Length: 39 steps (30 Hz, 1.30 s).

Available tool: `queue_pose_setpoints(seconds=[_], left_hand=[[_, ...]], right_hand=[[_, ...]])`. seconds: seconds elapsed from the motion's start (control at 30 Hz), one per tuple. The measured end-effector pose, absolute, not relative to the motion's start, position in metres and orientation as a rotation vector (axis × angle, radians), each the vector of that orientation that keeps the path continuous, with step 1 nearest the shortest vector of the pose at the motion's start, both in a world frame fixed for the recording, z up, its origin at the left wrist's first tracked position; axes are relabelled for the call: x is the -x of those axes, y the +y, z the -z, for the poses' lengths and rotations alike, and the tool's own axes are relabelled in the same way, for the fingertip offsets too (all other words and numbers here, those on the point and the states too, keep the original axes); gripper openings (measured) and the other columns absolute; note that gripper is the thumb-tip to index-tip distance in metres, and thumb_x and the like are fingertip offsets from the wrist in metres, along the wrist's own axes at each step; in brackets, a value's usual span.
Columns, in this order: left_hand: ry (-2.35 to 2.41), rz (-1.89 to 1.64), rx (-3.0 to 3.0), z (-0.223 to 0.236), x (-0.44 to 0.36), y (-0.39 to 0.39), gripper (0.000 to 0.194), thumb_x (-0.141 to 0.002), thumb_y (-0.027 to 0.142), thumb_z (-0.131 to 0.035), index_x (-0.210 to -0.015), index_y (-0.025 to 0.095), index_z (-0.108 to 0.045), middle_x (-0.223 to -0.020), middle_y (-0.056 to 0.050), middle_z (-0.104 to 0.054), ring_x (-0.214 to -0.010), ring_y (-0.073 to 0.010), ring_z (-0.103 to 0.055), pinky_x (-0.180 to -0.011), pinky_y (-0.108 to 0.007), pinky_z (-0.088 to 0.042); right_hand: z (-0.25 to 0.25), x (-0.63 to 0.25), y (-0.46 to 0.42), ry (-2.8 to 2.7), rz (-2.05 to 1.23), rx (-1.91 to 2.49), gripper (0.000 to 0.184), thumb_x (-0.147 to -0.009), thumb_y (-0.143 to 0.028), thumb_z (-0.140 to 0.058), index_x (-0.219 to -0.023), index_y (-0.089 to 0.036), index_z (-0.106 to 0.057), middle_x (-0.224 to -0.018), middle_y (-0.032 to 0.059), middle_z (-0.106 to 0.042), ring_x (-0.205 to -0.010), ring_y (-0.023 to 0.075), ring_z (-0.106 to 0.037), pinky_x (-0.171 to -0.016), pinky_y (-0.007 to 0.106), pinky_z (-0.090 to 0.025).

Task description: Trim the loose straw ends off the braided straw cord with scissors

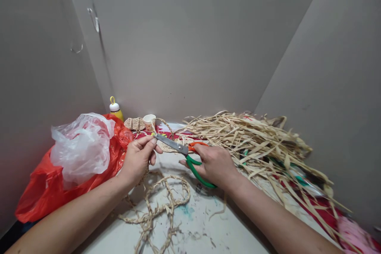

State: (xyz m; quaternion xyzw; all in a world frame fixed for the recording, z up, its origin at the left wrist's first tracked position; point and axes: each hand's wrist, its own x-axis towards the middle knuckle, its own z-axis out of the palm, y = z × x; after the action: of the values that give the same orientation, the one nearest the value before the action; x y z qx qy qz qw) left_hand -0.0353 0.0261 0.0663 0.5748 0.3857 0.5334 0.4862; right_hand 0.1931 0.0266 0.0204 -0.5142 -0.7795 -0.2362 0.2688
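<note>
My right hand grips a pair of scissors with one orange and one green handle loop. The metal blades point left, and their tips reach the fingertips of my left hand. Thumb and forefinger of that hand are pinched together around the end of a braided straw cord. The cord runs down from the left hand and lies in loose loops on the table below. Just what sits between the blade tips is too small to make out.
Dry straw strips are heaped at right. On the left lie a red plastic bag and a clear one. Behind stand a yellow bottle, a paper cup and a woven straw piece. Grey partitions enclose the table.
</note>
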Motion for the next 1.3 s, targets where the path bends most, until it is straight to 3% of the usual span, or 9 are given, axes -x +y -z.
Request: queue_pose_setpoints(seconds=[0.4, 0.53, 0.67, 0.8, 0.97, 1.17, 1.3], left_hand=[[0.898, -1.32, -1.289, -0.067, 0.034, 0.028, 0.02, -0.077, 0.034, -0.064, -0.076, 0.014, -0.063, -0.063, 0.001, -0.063, -0.038, -0.0031, -0.042, -0.04, -0.018, -0.029], [0.86, -1.285, -1.209, -0.069, 0.034, 0.027, 0.022, -0.075, 0.035, -0.066, -0.081, 0.014, -0.062, -0.062, 0.002, -0.061, -0.038, -0.0032, -0.042, -0.04, -0.017, -0.029], [0.814, -1.214, -1.127, -0.072, 0.033, 0.025, 0.023, -0.073, 0.034, -0.069, -0.082, 0.014, -0.059, -0.061, 0.003, -0.06, -0.037, -0.0024, -0.04, -0.039, -0.016, -0.027], [0.744, -1.073, -1.101, -0.074, 0.033, 0.021, 0.025, -0.074, 0.033, -0.069, -0.088, 0.014, -0.06, -0.057, 0.005, -0.055, -0.036, -0.0007, -0.034, -0.038, -0.014, -0.024], [0.694, -0.966, -1.104, -0.077, 0.031, 0.014, 0.022, -0.075, 0.032, -0.069, -0.087, 0.014, -0.062, -0.051, 0.006, -0.049, -0.035, 0.0002, -0.027, -0.038, -0.015, -0.02], [0.638, -0.864, -1.125, -0.082, 0.028, 0.001, 0.02, -0.076, 0.031, -0.067, -0.088, 0.014, -0.066, -0.046, 0.007, -0.043, -0.034, -0.0006, -0.024, -0.038, -0.016, -0.018], [0.624, -0.788, -1.136, -0.084, 0.027, -0.006, 0.021, -0.077, 0.031, -0.065, -0.088, 0.014, -0.068, -0.044, 0.007, -0.039, -0.034, -0.0017, -0.023, -0.037, -0.017, -0.02]], right_hand=[[-0.017, -0.192, 0.025, -2.08, 0.611, 1.365, 0.038, -0.08, -0.056, -0.051, -0.063, -0.021, -0.05, -0.052, -0.0004, -0.056, -0.047, 0.0135, -0.051, -0.05, 0.026, -0.025], [-0.019, -0.189, 0.024, -1.927, 0.295, 1.413, 0.036, -0.076, -0.056, -0.056, -0.064, -0.022, -0.051, -0.049, -0.0031, -0.051, -0.045, 0.0119, -0.046, -0.049, 0.025, -0.027], [-0.029, -0.186, 0.026, -1.525, -0.313, 1.361, 0.038, -0.068, -0.052, -0.067, -0.058, -0.021, -0.046, -0.049, -0.0048, -0.045, -0.047, 0.0103, -0.041, -0.048, 0.024, -0.029], [-0.038, -0.186, 0.03, -1.171, -0.817, 1.175, 0.036, -0.064, -0.05, -0.071, -0.066, -0.021, -0.05, -0.047, -0.0059, -0.048, -0.038, 0.0089, -0.04, -0.039, 0.022, -0.031], [-0.04, -0.181, 0.031, -1.083, -0.94, 1.08, 0.036, -0.065, -0.049, -0.07, -0.073, -0.02, -0.05, -0.046, -0.0062, -0.05, -0.038, 0.01, -0.045, -0.037, 0.022, -0.036], [-0.038, -0.172, 0.029, -1.012, -1.02, 1.009, 0.043, -0.055, -0.034, -0.079, -0.088, -0.021, -0.054, -0.082, -0.0007, -0.065, -0.053, 0.0097, -0.059, -0.051, 0.024, -0.049], [-0.036, -0.174, 0.031, -0.998, -1.058, 0.958, 0.041, -0.055, -0.034, -0.079, -0.081, -0.021, -0.05, -0.076, -0.0017, -0.064, -0.062, 0.0144, -0.065, -0.053, 0.024, -0.05]])
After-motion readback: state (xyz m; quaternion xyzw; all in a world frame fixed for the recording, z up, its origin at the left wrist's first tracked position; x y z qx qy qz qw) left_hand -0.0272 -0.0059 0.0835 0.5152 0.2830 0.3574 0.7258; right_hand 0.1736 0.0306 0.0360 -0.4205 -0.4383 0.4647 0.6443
